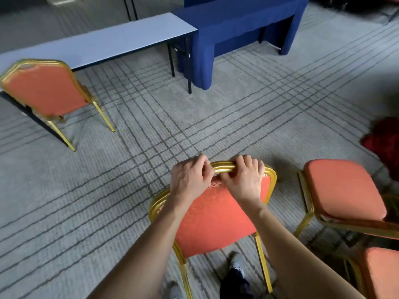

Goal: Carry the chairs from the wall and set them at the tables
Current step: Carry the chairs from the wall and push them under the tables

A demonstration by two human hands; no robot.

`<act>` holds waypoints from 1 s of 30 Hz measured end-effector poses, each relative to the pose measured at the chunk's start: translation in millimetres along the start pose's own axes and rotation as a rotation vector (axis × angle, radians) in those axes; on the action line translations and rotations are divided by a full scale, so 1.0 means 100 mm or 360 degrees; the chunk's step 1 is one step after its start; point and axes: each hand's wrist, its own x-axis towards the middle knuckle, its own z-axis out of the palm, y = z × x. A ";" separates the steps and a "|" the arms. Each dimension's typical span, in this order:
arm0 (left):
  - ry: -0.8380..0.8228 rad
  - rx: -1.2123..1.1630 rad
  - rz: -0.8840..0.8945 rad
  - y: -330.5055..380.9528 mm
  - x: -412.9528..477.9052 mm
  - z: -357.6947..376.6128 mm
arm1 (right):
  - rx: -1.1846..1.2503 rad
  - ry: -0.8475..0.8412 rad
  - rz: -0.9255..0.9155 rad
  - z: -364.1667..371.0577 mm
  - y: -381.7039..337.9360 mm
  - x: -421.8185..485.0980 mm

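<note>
An orange chair with a gold frame (216, 214) is right in front of me, its back toward me. My left hand (190, 178) and my right hand (244, 180) both grip the gold top rail of its backrest, side by side. A second orange chair (43, 89) stands at the left against the long grey-blue table (103, 42), its back facing me. Beside that table, further right, is a table under a blue cloth (233, 24).
Two more orange chairs stand at the right, one (343, 190) close to the held chair, another (380, 275) at the bottom right corner. A dark red cloth heap (384, 143) lies at the right edge. Grey lined carpet (216, 117) stretches toward the tables. My shoe (236, 267) shows below the chair.
</note>
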 end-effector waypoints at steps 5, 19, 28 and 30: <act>0.0102 0.0252 -0.0284 -0.07 0.08 0.27 | 0.0022 -0.0147 -0.0081 0.16 0.12 0.46; -0.0514 0.0188 -0.0832 -0.36 0.59 0.27 | -0.0277 -0.0819 -0.0344 0.29 0.01 1.27; -0.0756 0.0431 -0.1059 -0.64 1.09 0.44 | -0.0369 -0.0823 -0.0365 0.55 -0.10 1.77; -0.0722 0.0442 -0.1001 -0.78 1.22 0.50 | -0.0386 -0.0826 -0.0346 0.68 -0.13 1.92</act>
